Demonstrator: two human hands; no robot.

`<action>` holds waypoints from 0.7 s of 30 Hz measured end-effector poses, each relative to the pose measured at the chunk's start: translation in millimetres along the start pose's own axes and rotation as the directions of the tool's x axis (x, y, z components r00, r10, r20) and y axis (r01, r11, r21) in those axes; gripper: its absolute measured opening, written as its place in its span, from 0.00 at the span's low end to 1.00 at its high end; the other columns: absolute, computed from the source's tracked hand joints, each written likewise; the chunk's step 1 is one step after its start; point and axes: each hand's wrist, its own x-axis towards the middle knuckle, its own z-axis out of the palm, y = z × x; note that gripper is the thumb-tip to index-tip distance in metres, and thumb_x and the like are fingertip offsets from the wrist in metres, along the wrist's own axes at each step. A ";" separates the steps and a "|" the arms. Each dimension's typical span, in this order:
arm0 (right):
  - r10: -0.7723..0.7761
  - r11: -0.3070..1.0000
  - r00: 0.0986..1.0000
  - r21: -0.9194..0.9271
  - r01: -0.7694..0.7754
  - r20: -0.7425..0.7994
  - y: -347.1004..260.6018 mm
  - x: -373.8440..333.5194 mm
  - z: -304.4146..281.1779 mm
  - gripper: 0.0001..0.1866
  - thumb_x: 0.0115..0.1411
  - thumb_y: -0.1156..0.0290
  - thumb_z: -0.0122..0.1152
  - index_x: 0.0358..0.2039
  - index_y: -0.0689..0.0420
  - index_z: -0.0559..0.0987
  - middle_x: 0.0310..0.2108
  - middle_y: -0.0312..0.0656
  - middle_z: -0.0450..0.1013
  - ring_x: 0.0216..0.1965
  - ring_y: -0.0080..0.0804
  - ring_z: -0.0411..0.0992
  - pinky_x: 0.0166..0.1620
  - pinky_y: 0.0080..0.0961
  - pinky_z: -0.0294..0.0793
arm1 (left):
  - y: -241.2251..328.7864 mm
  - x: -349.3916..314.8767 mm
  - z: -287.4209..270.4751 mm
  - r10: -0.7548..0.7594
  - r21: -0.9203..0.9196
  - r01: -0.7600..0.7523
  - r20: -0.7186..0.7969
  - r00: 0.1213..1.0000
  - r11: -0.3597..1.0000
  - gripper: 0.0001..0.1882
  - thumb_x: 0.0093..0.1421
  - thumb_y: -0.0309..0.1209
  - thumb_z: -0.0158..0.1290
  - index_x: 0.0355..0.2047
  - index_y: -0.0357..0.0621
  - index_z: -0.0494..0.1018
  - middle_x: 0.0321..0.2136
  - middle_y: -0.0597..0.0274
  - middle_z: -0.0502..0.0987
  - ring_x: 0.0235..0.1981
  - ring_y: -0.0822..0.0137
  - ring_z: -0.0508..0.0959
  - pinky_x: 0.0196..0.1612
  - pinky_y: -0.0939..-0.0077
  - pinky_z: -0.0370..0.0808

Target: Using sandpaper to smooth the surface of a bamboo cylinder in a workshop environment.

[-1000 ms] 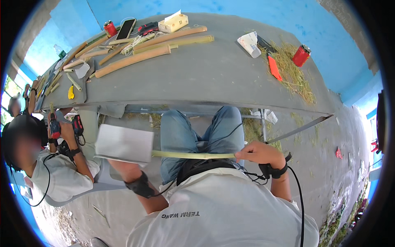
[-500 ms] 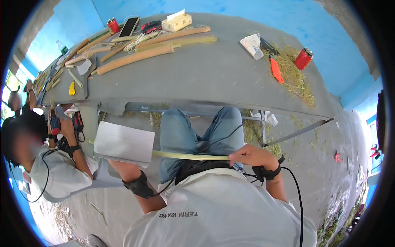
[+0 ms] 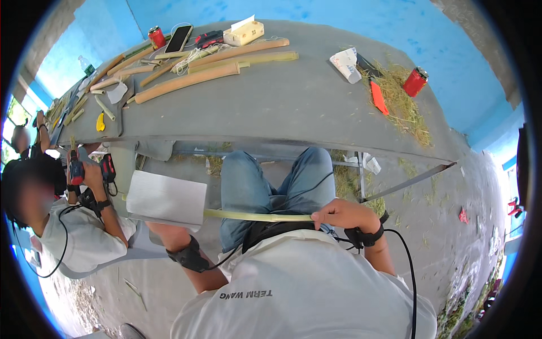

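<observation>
Seeing the right hand (image 3: 339,213) sliding left along the pale green bamboo strip (image 3: 257,216) since a second ago, so the working grip is moving inward. It's closing around the strip, which is lying across the lap below the grey worktop (image 3: 271,107). Left hand is hiding behind the white sheet (image 3: 166,199); can't tell its grip.

Left hand (image 3: 169,229) behind white sheet (image 3: 166,199)

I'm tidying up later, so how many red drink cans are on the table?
2. One can stands at the far left end beside a phone; the other can stands at the right end among straw. Clutter may hide more.
</observation>
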 end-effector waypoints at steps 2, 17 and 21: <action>0.163 0.986 0.984 -0.026 -0.162 0.065 -0.9 -1.8 4.4 0.29 0.70 0.45 0.53 0.30 0.59 0.85 0.19 0.37 0.71 0.26 0.28 0.67 0.34 0.28 0.68 | 7.0 0.5 13.3 0.174 0.332 -0.119 -0.139 0.975 0.936 0.30 0.73 0.50 0.41 0.62 0.37 0.64 0.53 0.48 0.76 0.48 0.52 0.81 0.46 0.56 0.83; 0.014 1.000 1.000 0.024 -0.015 0.010 -17.2 19.2 9.9 0.30 0.71 0.43 0.50 0.30 0.55 0.85 0.16 0.33 0.64 0.22 0.22 0.61 0.29 0.25 0.61 | -33.2 -8.9 54.7 -0.320 -0.576 0.303 0.075 0.945 0.759 0.30 0.73 0.54 0.37 0.62 0.46 0.67 0.55 0.56 0.76 0.55 0.50 0.77 0.56 0.45 0.76; 0.110 0.994 0.988 0.013 -0.112 0.105 -11.2 17.1 9.0 0.30 0.71 0.43 0.50 0.30 0.56 0.85 0.16 0.33 0.65 0.22 0.22 0.61 0.29 0.26 0.62 | -21.3 -1.1 24.9 -0.138 -0.261 0.138 0.019 0.990 0.955 0.30 0.73 0.53 0.37 0.61 0.44 0.67 0.54 0.54 0.76 0.50 0.51 0.79 0.52 0.50 0.79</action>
